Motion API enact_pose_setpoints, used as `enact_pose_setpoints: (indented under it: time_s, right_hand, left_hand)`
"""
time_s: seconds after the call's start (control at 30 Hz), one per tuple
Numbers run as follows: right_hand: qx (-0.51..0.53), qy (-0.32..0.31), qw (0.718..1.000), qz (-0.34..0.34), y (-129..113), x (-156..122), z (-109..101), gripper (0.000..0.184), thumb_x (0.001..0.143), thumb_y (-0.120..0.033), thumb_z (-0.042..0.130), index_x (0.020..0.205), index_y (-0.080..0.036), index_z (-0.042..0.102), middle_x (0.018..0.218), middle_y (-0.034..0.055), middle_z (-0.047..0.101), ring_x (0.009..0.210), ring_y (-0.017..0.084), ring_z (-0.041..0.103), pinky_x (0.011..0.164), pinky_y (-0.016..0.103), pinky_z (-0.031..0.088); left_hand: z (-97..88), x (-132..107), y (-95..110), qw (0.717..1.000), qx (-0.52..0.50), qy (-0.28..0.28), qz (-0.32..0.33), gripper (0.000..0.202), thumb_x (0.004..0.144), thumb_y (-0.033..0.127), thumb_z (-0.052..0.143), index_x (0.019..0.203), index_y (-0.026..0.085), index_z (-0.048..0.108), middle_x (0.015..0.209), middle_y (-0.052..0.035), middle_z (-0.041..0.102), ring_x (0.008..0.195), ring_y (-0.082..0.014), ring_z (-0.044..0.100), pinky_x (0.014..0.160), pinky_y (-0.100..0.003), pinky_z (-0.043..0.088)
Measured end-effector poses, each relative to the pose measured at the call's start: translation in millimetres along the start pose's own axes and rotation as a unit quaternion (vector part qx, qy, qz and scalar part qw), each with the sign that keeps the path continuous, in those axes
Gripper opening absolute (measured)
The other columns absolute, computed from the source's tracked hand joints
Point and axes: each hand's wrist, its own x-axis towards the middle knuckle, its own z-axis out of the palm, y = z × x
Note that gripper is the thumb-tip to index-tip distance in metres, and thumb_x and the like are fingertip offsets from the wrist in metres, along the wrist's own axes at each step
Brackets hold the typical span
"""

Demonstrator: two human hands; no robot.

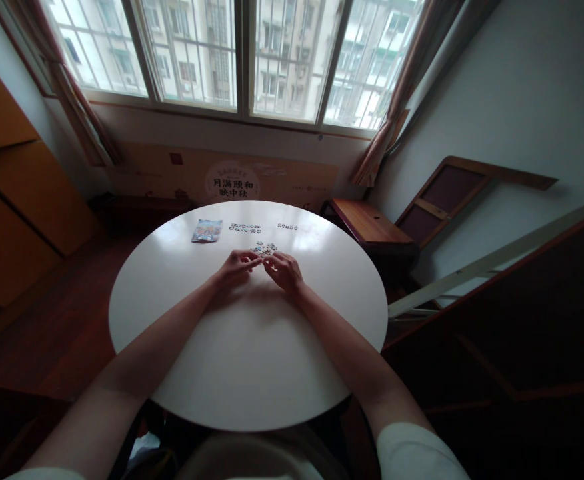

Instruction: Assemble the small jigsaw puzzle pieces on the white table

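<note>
A small heap of jigsaw puzzle pieces (265, 249) lies near the middle of the white round table (242, 373). At its near left edge is my left hand (237, 264), thumb and fingers pinched together. My right hand (284, 270) rests at the heap's near right side, its fingers curled in toward the left fingertips. Whatever sits between the fingertips is too small to make out. Beyond the heap, more puzzle pieces (245, 228) stand in two short rows, and another row of pieces (287, 226) lies to their right.
A colourful picture packet (207, 231) lies flat at the table's far left. Behind the table on the right is a wooden bench (369, 221). A printed board (282, 177) leans under the barred window, and orange cabinets (27, 207) stand at left.
</note>
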Motion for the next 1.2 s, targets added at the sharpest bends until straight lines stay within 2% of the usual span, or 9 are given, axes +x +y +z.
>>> enact_pose_setpoints:
  time_s: [0.17,0.4,0.57,0.93,1.2]
  right_hand:
    - [0.009,0.001,1.000,0.007,2,0,2,0.018,0.090,-0.023,0.048,0.091,-0.021,0.065,0.084,0.0055,0.065,0.077,0.016,0.057,0.074,0.027,0.039]
    - [0.011,-0.001,1.000,-0.006,1,1,2,0.018,0.090,-0.022,0.047,0.090,-0.020,0.065,0.083,0.0054,0.064,0.076,0.015,0.056,0.072,0.026,0.040]
    - [0.002,-0.001,1.000,-0.012,0,1,1,0.019,0.090,-0.022,0.046,0.089,-0.020,0.065,0.082,0.0052,0.065,0.075,0.015,0.056,0.072,0.025,0.040]
    - [0.028,0.003,0.999,0.015,1,0,0,0.014,0.086,-0.019,0.050,0.084,-0.019,0.064,0.081,0.0030,0.064,0.070,0.013,0.055,0.069,0.023,0.040]
    - [0.025,0.010,0.999,0.022,2,0,1,0.013,0.086,-0.019,0.053,0.082,-0.019,0.065,0.078,0.0023,0.064,0.068,0.013,0.054,0.066,0.023,0.038]
  left_hand:
    - [0.5,0,-4,1.000,0.006,0.004,-0.005,0.039,0.070,0.047,0.069,0.086,0.011,0.070,0.080,-0.0077,0.069,0.056,-0.0108,0.056,0.048,-0.022,0.049]
    - [1.1,3,-10,1.000,0.000,0.027,-0.012,0.036,0.067,0.045,0.071,0.080,0.011,0.069,0.079,-0.0074,0.068,0.055,-0.0110,0.056,0.047,-0.023,0.048]
    - [1.1,4,-14,1.000,-0.009,0.019,-0.012,0.032,0.069,0.041,0.070,0.080,0.011,0.069,0.075,-0.0062,0.067,0.055,-0.0107,0.056,0.048,-0.022,0.047]
    - [0.6,0,-3,1.000,-0.016,0.016,-0.006,0.032,0.068,0.041,0.071,0.078,0.011,0.069,0.075,-0.0067,0.067,0.056,-0.0112,0.056,0.050,-0.023,0.047]
    - [-0.1,0,-4,1.000,-0.023,0.014,-0.008,0.033,0.068,0.041,0.072,0.080,0.011,0.070,0.071,-0.0049,0.066,0.055,-0.0103,0.055,0.051,-0.023,0.046]
